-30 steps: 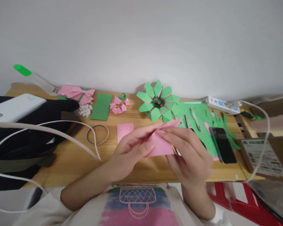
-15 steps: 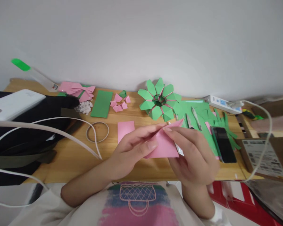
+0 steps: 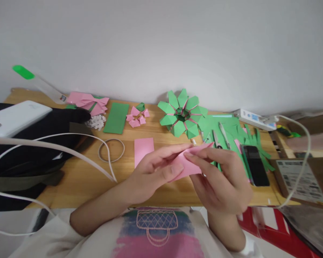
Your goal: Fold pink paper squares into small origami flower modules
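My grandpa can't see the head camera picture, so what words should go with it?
A person's left hand and right hand hold pink paper above a wooden table. Beyond them sits a green paper flower, with a phone off to the right.

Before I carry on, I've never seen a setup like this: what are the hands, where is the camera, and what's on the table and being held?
There is no machine here, just one person's bare hands. The camera is worn on that person's head and looks forward and down, so the shirt shows at the bottom. The left hand and right hand hold a piece of pink paper between them, above the wooden table. Beyond them stands a green paper flower. To its left are small pink pieces and a green card; toward the right lies a phone.
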{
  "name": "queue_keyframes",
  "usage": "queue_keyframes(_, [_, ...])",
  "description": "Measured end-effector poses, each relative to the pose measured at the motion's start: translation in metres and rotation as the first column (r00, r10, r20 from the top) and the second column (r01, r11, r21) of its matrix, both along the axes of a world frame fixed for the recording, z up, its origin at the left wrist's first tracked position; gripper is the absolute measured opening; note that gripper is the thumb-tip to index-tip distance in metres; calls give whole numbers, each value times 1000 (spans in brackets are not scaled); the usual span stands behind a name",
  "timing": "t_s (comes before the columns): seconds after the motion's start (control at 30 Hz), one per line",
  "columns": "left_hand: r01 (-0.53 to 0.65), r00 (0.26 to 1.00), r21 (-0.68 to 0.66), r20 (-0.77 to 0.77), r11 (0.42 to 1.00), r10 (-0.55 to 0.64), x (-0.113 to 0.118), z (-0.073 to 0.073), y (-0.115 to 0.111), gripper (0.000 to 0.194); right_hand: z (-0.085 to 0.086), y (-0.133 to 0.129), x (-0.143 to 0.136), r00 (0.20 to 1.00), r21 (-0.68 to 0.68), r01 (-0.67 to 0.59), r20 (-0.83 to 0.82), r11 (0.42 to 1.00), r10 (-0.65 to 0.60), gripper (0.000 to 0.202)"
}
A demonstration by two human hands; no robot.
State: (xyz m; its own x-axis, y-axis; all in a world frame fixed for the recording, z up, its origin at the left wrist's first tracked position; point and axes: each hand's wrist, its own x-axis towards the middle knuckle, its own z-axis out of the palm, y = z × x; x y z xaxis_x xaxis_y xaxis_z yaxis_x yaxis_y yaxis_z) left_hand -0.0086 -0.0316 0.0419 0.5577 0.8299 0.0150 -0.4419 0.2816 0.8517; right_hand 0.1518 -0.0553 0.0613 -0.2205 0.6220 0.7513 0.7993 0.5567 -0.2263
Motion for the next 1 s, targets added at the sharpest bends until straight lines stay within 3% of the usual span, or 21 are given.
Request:
queue_keyframes(0.23, [42,997,-12,71,999,-41,2,-3,0,33,-3,-6,-6,995,-35,93,25,995,-92,17])
queue_keyframes(0.6, [-59,998,-30,10,998,60,4,-8,2,36,-1,-6,-11,980,-159,151,-105,976,-169,17])
queue_keyframes(0.8, [-62,997,-43,50,997,64,5,-5,3,33,-1,-3,-9,974,-82,225,8,971,-225,18])
queue_keyframes(1.0, [-107,994,-101,15,989,109,6,-6,2,30,-2,-3,-10,978,-117,209,19,971,-208,18])
